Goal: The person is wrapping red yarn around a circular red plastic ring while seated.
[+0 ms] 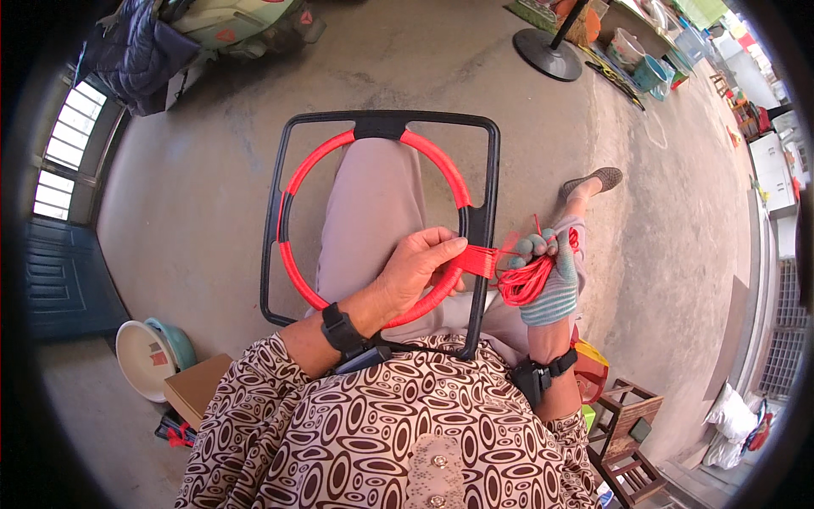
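The frame (381, 229) is being rested on the lap, seemingly so that both hands are left free for the winding. The ring (292, 182) inside it is being pinched by the left hand (415, 271) at its lower right arc, beside the wound band (476, 260). A bundle of red cord (524, 284) is being gripped in the gloved right hand (551, 276), just right of the frame, and drawn leftward to the band. The frame's long axis is being pointed away from the body, toward the floor (212, 170). A fan base (547, 53) is being left well beyond.
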A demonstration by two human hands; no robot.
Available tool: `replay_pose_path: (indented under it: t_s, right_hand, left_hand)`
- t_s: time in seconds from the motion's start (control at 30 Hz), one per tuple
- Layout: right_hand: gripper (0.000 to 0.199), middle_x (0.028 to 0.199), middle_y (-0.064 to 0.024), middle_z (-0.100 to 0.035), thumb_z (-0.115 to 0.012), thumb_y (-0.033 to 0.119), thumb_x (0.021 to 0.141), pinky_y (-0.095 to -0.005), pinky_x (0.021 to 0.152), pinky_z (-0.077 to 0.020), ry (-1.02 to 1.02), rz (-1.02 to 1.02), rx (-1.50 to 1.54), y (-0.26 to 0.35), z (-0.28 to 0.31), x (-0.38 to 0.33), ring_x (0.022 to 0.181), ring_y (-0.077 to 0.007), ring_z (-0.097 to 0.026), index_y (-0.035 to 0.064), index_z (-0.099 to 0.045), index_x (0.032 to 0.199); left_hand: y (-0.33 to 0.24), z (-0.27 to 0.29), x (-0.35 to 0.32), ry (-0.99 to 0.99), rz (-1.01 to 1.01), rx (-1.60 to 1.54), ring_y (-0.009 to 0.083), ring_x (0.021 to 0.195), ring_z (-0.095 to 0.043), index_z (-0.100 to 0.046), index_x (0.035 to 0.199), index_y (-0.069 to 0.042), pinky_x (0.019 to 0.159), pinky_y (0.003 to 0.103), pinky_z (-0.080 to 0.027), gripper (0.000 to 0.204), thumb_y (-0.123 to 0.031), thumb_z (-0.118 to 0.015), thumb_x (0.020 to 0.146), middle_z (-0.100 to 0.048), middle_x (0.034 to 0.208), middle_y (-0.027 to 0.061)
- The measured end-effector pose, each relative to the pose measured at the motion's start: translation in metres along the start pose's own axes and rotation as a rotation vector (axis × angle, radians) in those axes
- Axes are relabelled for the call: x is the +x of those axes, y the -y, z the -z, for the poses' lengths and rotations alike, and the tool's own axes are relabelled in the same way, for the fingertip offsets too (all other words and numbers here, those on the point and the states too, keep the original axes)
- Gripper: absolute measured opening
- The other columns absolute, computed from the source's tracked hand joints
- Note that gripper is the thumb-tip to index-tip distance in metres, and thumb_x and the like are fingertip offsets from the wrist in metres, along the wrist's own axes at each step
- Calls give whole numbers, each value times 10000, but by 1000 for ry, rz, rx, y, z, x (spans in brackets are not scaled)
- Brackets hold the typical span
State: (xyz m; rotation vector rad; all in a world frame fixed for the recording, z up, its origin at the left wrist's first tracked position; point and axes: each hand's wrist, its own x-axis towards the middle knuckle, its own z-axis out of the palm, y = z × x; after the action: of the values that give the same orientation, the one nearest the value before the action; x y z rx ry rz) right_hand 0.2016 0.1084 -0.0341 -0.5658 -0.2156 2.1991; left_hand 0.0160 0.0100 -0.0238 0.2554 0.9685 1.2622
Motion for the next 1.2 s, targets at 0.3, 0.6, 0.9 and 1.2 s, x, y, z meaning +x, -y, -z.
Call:
replay_pose_path:
  t_s: [0.3, 0.6, 0.9, 1.2]
  right_hand:
    - [304, 606, -32, -450, -493, 323, 925, -328, 524, -479, 30, -71, 36, 5, 31, 7, 604, -202, -511, 99, -462, 721]
    - [317, 600, -42, -494, -540, 391, 877, -304, 373, -419, -411, -231, -879, 20, 21, 9, 449, -190, -476, 75, -523, 864]
    - [315, 891, -83, -617, -634, 43, 704, -357, 740, -482, 323, 1143, -2254, -1, -64, 0, 846, -284, -600, 56, -578, 1013]
    - [182, 851, -85, -641, -618, 80, 815, -270, 686, -495, -101, 103, -1199, -2, -37, 12, 727, -157, -611, 11, -602, 982]
  left_hand:
    - [2, 6, 2, 39, 46, -101, 161, 540, -604, -546, 901, -33, 483, 270, -509, 201, -234, -549, 907, -610, 734, 76]
    - [0, 5, 1, 8, 39, 67, 151, 553, -604, -535, 887, -41, 501, 269, -515, 165, -205, -544, 905, -589, 702, 63]
    - [-6, -1, -2, -51, -13, -24, 96, 725, -601, -555, 949, -57, 651, 205, -486, 189, -235, -493, 934, -604, 818, 39]
    - [18, 12, 17, -137, -377, 244, 68, 786, -553, -579, 992, -22, 691, 217, -447, 139, -74, -482, 907, -612, 893, 28]
